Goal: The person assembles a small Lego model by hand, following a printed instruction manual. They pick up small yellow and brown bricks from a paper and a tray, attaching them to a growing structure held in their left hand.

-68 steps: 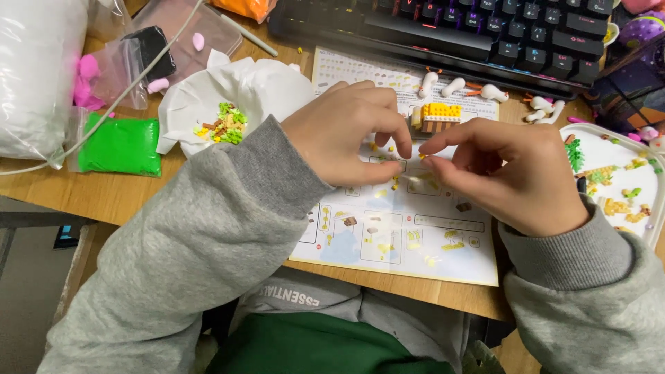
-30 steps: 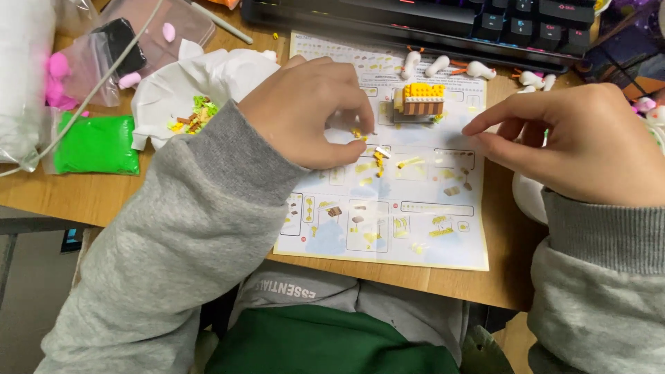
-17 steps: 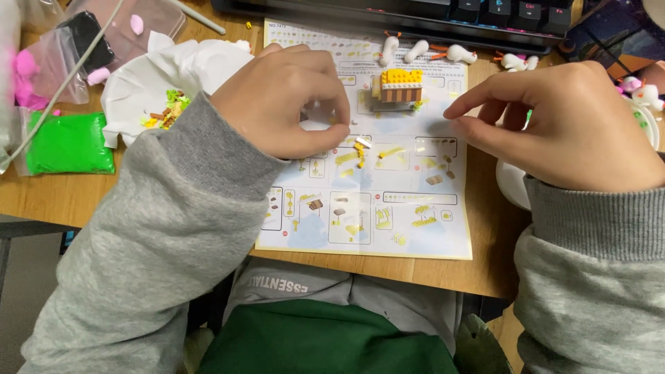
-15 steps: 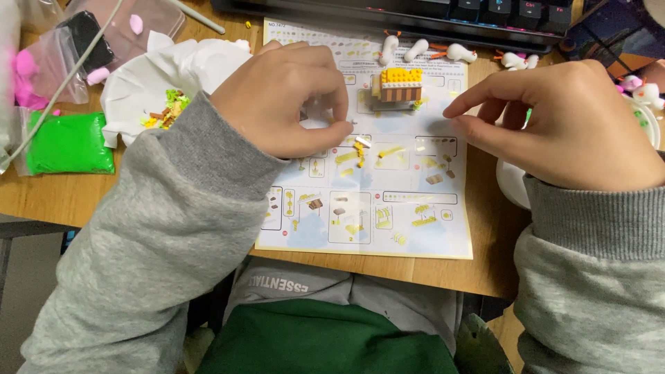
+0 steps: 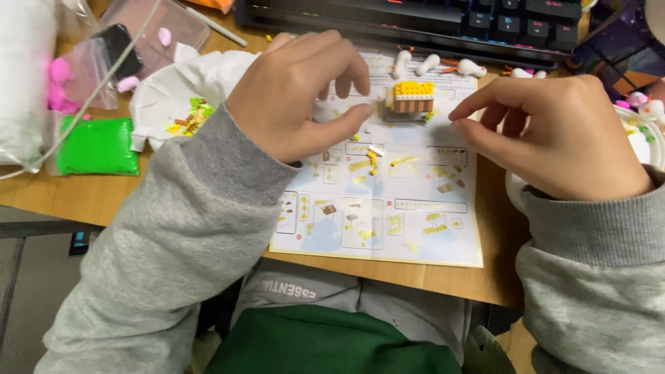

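A small brick model (image 5: pixel 413 98) with a yellow top and brown sides stands on the printed instruction sheet (image 5: pixel 388 215). My left hand (image 5: pixel 305 90) rests over the sheet just left of the model, fingers curled down, thumb stretched toward it, nothing visible in it. My right hand (image 5: pixel 554 138) comes in from the right. Its forefinger and thumb tips meet close beside the model, and whether a tiny piece sits between them is hidden. A few loose yellow and white pieces (image 5: pixel 374 156) lie on the sheet below my left thumb.
A dark keyboard (image 5: pixel 415 21) runs along the back. Crumpled white paper (image 5: pixel 166 93) holding green and yellow bits lies at the left, beside a green packet (image 5: pixel 97 145) and a clear bag (image 5: pixel 76 69) with pink pieces. A white bowl (image 5: pixel 644 142) stands at the right; white pieces (image 5: pixel 429 64) lie by the keyboard.
My hands, joined over the sheet at first, drew apart. In the last half second both have closed in on the brick model from either side.
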